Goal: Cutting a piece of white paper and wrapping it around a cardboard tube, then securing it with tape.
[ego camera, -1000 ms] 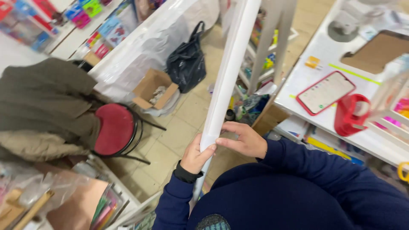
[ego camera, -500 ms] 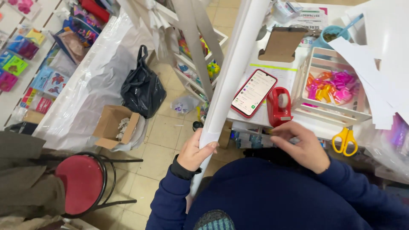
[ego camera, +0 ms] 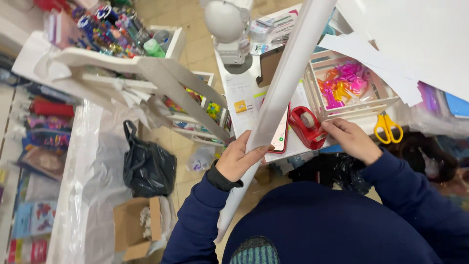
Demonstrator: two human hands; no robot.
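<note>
Fingers of my left hand (ego camera: 238, 159) are wrapping round the roll (ego camera: 281, 98), thumb on the near side, the rest curling over the top, so the white paper is staying rolled and not springing open. I am holding the roll approx. at its lower third, tilted up and away over the desk (ego camera: 244, 105); the low end is hanging down past my left sleeve, near my chest. That grip point is keeping the long upper part balanced w/ one hand only.

My right hand (ego camera: 349, 139) is reaching to the dispenser (ego camera: 305, 127), the red tape holder standing at the desk edge, just beside the phone (ego camera: 282, 137). Right fingers are bunching together at the dispenser's end, touching it; whether they are pinching tape I cannot tell.

Dispenser is sitting close to the edge, i.e. within reach w/o letting go of the roll. Behind it a white crate (ego camera: 342, 110) is holding bright ribbon bows; yellow scissors (ego camera: 387, 128) are lying to its right, near my right wrist. Loose white sheets (ego camera: 415, 34) are overhanging the crate. On the floor, left of me: black bag (ego camera: 148, 166) and an open carton (ego camera: 137, 227).
</note>
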